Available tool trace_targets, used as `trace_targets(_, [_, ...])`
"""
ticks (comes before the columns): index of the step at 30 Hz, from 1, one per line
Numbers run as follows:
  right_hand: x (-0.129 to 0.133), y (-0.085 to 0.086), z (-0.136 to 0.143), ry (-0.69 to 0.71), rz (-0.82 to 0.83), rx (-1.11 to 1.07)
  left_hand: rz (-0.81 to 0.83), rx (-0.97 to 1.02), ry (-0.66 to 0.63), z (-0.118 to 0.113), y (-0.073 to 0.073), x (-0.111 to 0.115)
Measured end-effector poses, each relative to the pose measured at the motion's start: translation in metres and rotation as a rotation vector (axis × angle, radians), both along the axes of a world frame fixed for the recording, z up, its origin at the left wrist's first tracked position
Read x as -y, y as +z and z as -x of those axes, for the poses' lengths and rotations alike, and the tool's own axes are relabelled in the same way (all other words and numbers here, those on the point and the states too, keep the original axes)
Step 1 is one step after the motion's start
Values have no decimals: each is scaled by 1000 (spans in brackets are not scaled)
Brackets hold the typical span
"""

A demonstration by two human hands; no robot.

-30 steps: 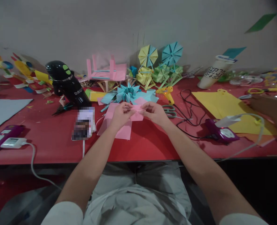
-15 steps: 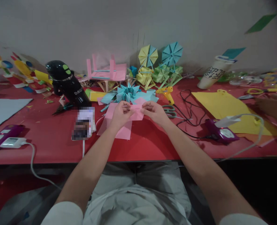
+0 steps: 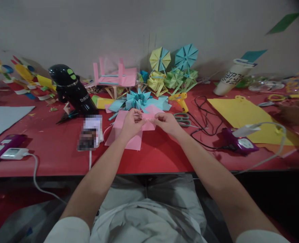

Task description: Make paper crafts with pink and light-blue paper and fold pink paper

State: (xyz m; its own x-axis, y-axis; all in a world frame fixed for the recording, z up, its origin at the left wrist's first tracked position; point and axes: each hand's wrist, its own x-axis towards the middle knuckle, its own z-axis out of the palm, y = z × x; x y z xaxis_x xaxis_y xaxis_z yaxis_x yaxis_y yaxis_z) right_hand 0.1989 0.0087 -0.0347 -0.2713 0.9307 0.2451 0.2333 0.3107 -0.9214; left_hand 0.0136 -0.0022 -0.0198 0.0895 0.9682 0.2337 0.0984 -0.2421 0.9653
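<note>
A small pink paper (image 3: 148, 125) is pinched between both hands above the red table. My left hand (image 3: 133, 124) grips its left side, fingers bent against the thumb. On the right side my right hand (image 3: 166, 122) holds it between thumb and fingers. Under my left hand lies a larger pink sheet (image 3: 132, 143). Just behind the hands sits a blue folded paper star (image 3: 138, 100) among light blue pieces. The exact folds in the small paper are too fine to make out.
A yellow glue gun (image 3: 181, 101) and scissors (image 3: 182, 119) lie right of my hands, near a black cable. A phone (image 3: 90, 133) and black bottle (image 3: 74, 91) stand left. A person's blurred hand (image 3: 297, 113) shows at far right, by yellow sheets (image 3: 243, 118).
My fingertips have shifted slightly along the small pink paper, the right thumb moving a little inward. The blurred hand at far right has moved slightly.
</note>
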Motion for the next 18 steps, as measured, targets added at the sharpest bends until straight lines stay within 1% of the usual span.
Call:
trace_targets(9, [4, 8, 0, 31, 53, 30, 19, 3, 1, 0, 1, 0])
trace_targets(18, [2, 7, 0, 70, 63, 48, 63, 11, -5, -1, 1, -2])
